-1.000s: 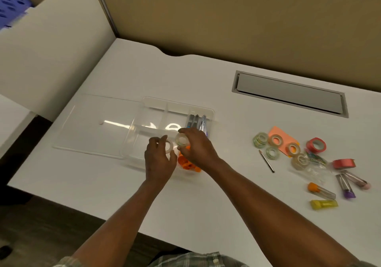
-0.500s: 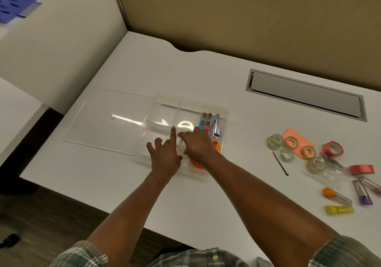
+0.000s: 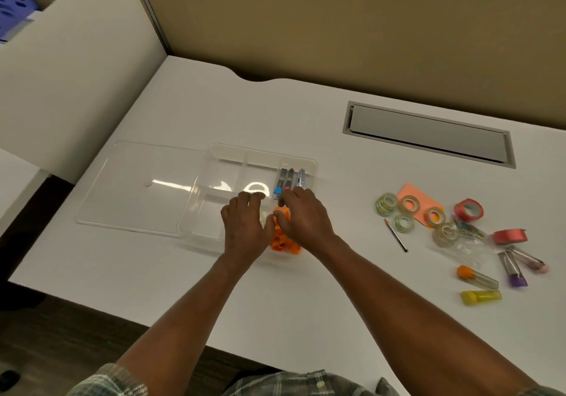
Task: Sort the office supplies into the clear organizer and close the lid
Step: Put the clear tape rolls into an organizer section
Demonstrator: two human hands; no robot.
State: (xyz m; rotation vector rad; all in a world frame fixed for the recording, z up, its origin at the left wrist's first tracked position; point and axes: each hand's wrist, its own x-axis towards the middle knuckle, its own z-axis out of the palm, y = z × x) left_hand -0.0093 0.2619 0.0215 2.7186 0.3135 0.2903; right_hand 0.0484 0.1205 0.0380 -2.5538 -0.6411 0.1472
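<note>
White desk (image 3: 306, 303). Clear lid (image 3: 137, 187): flat, touching the organizer's left side. Clear organizer (image 3: 263, 150): open, holds orange pieces (image 3: 283, 242). Left hand (image 3: 245, 230) and right hand (image 3: 306, 218): over the near compartments, fingers bent down, grip hidden. Tape rolls (image 3: 409, 204), capped tubes (image 3: 477, 276), pencil (image 3: 396, 236): loose, well right.

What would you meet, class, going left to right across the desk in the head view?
First the clear lid, then the clear organizer, pencil, red tape roll, pink ribbon roll.
</note>
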